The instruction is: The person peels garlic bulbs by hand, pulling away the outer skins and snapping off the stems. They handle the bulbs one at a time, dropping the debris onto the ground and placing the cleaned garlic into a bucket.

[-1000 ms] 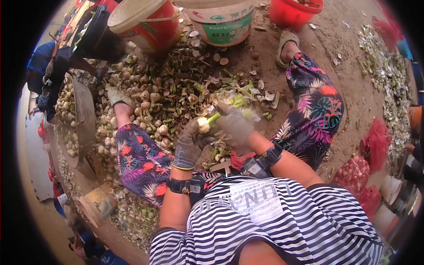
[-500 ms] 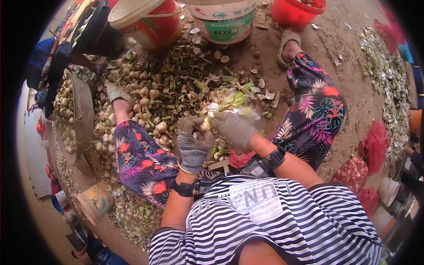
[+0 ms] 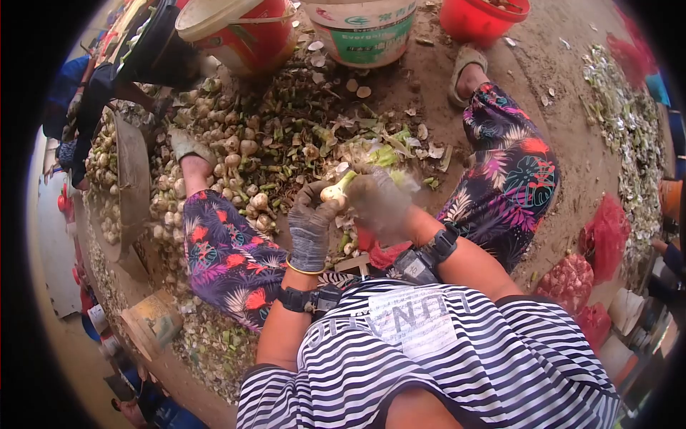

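A pale garlic bulb (image 3: 332,194) with a green stem stub pointing up and to the right is held in front of my body. My left hand (image 3: 311,218), in a grey knitted glove, has its fingers closed around the bulb's lower left side. Just right of the stem, my right hand (image 3: 384,204) is gloved too and smeared by motion, so its fingers cannot be made out. Peeled leaves and skins (image 3: 379,154) lie on the ground beyond both hands. To the left is a large heap of garlic bulbs (image 3: 232,146) with stem stubs.
A red-and-white bucket (image 3: 250,43), a white-and-green bucket (image 3: 361,39) and a red basin (image 3: 480,23) stand ahead. Red mesh bags (image 3: 568,279) lie at the right. Another person (image 3: 93,107) is at the far left, beside an upright curved board (image 3: 133,161).
The bulb's green stem now shows, tilted up and right, where the right hand covered it before. My right hand has shifted slightly and is still blurred.
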A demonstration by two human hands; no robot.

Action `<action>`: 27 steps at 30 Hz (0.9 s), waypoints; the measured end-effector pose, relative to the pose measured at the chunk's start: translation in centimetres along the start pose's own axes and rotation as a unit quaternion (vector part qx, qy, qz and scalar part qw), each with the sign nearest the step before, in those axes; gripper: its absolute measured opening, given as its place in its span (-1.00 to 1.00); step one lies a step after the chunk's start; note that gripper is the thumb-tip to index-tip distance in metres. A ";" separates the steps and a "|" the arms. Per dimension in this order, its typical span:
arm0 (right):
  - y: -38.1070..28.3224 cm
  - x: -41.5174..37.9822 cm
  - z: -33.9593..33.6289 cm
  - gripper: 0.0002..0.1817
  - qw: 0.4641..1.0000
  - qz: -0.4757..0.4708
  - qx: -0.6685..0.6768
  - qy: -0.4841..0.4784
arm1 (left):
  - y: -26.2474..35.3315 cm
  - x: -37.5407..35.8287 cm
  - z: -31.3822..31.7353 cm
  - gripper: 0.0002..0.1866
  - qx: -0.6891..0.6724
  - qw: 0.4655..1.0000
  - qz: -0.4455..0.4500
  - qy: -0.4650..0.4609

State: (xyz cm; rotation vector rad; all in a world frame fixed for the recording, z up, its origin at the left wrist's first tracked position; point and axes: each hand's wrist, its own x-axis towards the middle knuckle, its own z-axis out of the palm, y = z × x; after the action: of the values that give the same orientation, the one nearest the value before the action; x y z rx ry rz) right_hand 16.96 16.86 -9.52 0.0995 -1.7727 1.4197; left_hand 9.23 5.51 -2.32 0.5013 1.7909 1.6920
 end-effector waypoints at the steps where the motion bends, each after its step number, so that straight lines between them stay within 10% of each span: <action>1: -0.4 -0.1 -0.3 -0.70 0.999 0.034 -0.004 -0.012 | 0.0 0.3 -0.7 -0.74 -0.153 0.979 -0.135 -0.018; 2: -1.0 0.2 -0.8 -0.75 0.997 0.069 -0.008 -0.023 | 0.1 0.4 -1.1 -0.69 -0.300 0.916 -0.265 -0.035; 3: -3.4 2.7 -1.8 -0.77 0.904 0.415 0.075 -0.067 | -0.4 0.4 -1.3 -0.60 -0.314 0.894 -0.320 -0.006; 6: -4.4 2.7 -2.0 -0.69 0.945 0.153 -0.250 -0.145 | -1.6 2.0 -3.6 -0.58 -0.378 0.778 -0.451 -0.223; 8: -5.1 3.5 -2.5 -0.63 0.911 0.322 -0.184 -0.178 | -2.8 2.2 -3.5 -0.53 -0.385 0.761 -0.446 -0.272; 10: -4.9 3.7 -2.3 -0.62 0.858 0.499 -0.021 -0.122 | -0.1 0.9 -0.1 -0.46 -0.132 0.964 -0.229 0.011; 12: -4.2 3.0 -1.3 -0.64 0.890 0.437 -0.078 -0.105 | -3.1 0.5 -0.7 -0.47 -0.089 0.978 -0.188 -0.010; 14: -3.7 3.0 -0.7 -0.56 0.856 0.341 -0.146 -0.361 | -4.3 -0.2 -0.4 -0.58 0.213 0.973 0.074 -0.041; 16: -6.1 4.5 -1.4 -0.67 0.856 0.274 -0.215 -0.381 | -5.5 0.2 -2.0 -0.62 0.257 0.962 0.022 -0.084; 18: -4.9 2.9 -1.3 -0.90 0.868 0.451 0.124 -0.170 | -6.1 0.1 -2.7 -0.64 0.030 0.995 0.011 -0.090; 19: -3.7 1.7 -1.3 -0.86 0.885 0.420 0.144 -0.142 | -9.9 1.0 -4.5 -0.57 0.340 0.925 0.129 -0.107; 22: 2.4 -0.4 -4.3 -0.85 0.943 0.186 -0.197 -0.194 | -2.1 1.2 -1.3 -0.53 0.081 0.989 -0.090 -0.086; 25: 1.6 1.3 -5.3 -0.64 0.819 0.445 -0.314 -0.181 | -2.1 0.8 -1.6 -0.44 -0.004 0.991 -0.099 -0.090; 27: 0.0 1.0 -3.5 -0.56 0.864 0.358 -0.302 -0.185 | -2.2 1.2 -1.8 -0.43 -0.109 0.984 -0.128 -0.059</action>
State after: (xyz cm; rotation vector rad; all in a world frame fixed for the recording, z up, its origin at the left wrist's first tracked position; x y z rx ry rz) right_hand 18.27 20.24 -8.91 -0.7376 -2.6748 1.2828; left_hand 7.46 4.68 -4.69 0.2586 1.4943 1.6178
